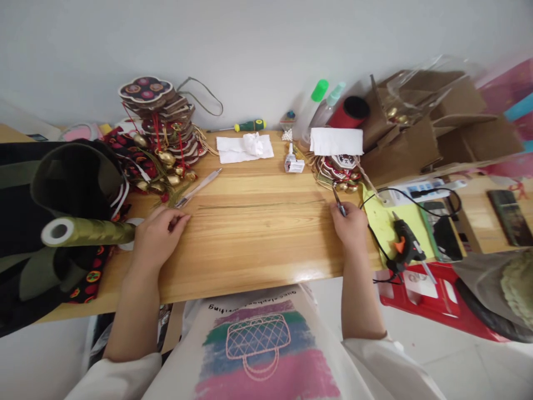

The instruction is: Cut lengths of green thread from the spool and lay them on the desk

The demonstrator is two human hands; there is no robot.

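Observation:
A thin olive cord lies nearly straight across the wooden table in front of me. My left hand rests just past its left end, thumb and forefinger pinched together; whether anything is between them is hidden. At the cord's right end, my right hand is closed around a small pointed metal tool, its tip aimed away from me. The fingers cover most of this tool, so its exact kind is unclear. A clear pen lies just beyond my left hand.
Stacked charms with bells and a green ribbon roll are left. At the back lie a screwdriver, paper towel and glue bottle. Rightward are more charms, a glue gun and a cardboard box.

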